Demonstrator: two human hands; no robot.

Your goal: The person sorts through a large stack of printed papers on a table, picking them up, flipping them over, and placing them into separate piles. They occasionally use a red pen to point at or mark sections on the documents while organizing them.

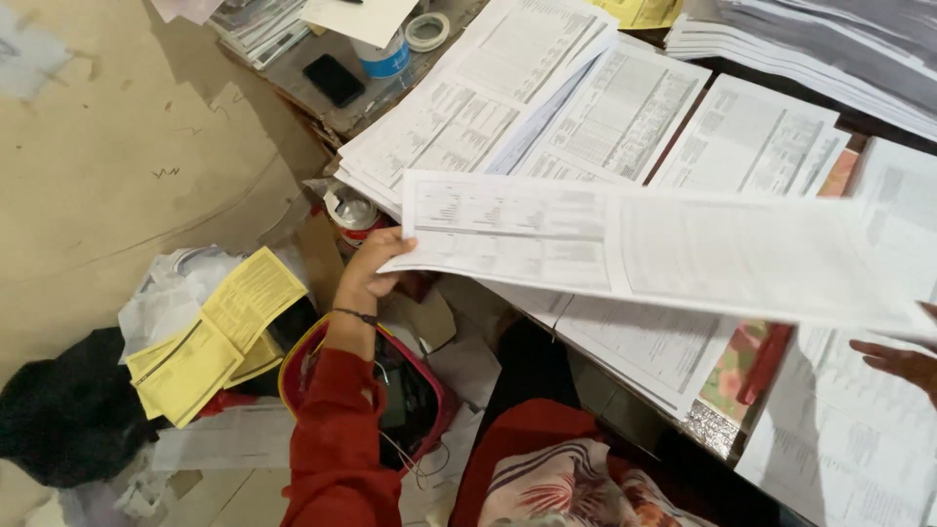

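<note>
Paper-stacked desk: left hand pinches wide, limp white printed sheet by its edge; right hand open under the opposite end.

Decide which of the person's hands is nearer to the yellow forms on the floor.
Left. The left hand grips the left edge of a wide printed sheet, just right of the yellow forms. The right hand is under the sheet's far right end.

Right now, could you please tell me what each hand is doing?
Left hand: closed on the left edge of the large printed sheet.
Right hand: open, fingers under the sheet's right end.
</note>
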